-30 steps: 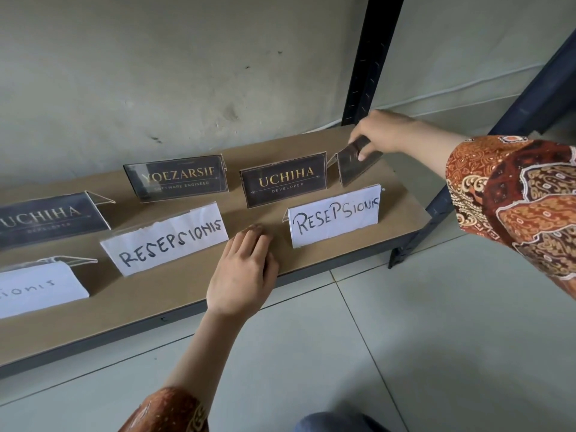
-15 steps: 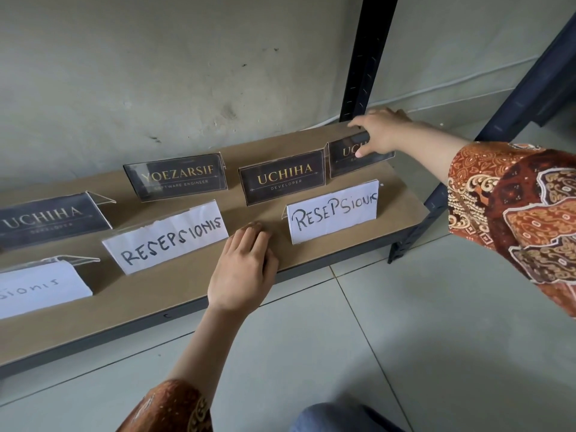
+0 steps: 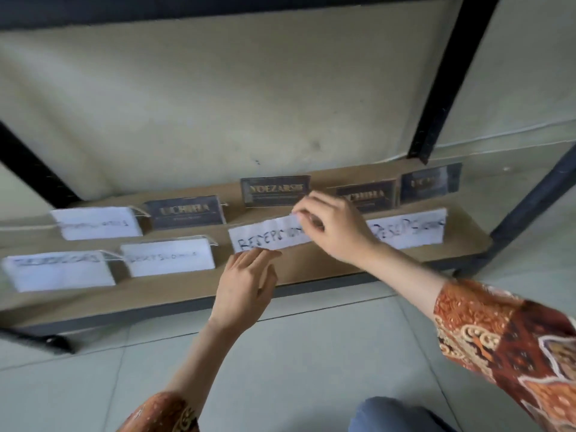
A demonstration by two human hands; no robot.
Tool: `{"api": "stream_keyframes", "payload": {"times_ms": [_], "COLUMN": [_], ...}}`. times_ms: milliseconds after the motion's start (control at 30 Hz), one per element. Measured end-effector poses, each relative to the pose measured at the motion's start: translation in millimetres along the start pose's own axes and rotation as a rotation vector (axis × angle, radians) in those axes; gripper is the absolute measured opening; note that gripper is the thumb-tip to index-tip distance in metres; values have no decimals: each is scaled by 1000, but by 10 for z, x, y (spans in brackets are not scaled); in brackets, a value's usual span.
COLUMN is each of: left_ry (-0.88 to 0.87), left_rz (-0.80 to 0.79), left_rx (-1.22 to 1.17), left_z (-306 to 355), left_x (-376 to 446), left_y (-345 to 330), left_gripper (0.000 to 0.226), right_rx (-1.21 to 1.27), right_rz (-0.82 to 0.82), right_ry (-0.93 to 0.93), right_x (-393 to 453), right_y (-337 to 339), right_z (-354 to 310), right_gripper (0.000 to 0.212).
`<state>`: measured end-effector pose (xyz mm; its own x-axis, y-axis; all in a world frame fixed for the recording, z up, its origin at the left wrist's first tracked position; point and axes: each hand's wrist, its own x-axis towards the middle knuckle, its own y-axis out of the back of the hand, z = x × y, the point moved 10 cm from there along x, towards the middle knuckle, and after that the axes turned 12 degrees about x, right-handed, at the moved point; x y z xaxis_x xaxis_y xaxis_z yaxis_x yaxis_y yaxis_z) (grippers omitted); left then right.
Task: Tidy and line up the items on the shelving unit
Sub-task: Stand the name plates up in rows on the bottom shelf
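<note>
Though blurred, the white sign (image 3: 265,240) (handwritten) stands upright.

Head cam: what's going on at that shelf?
A person is tidying name signs on the bottom shelf board. The right hand pinches the top edge of a white handwritten "RESEPSIONIS" sign in the front row. The left hand rests flat at the sign's lower left corner. Dark "UCHIHA" and "YOEZARSIF" signs stand behind. The frame is motion-blurred.

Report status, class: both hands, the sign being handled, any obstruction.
Right hand pinches the middle white sign at its top edge. Left hand open, fingertips at the sign's lower edge. Neighbouring white sign close on the right; nothing blocking.
</note>
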<state>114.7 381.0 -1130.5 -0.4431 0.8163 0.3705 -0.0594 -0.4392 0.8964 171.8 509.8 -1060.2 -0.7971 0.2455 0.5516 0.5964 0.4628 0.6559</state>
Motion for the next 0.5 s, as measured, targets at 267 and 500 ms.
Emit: {"api": "stream_keyframes", "payload": {"times_ms": [267,500], "left_ry": [320,498], "left_rz": [191,23], "left_rx": [152,319], "left_z": [-1645,-2730], "left_x": [-463,-245], "left_y": [1143,1316], "left_gripper": [37,34], "right_rx": [115,29], "right_rz": [-280,-503], "right_ry": [291,435], "right_x": [-85,-26], "right_y": [-1850,-2903], "right_z": [-1015,-1384], "right_gripper": [16,37]}}
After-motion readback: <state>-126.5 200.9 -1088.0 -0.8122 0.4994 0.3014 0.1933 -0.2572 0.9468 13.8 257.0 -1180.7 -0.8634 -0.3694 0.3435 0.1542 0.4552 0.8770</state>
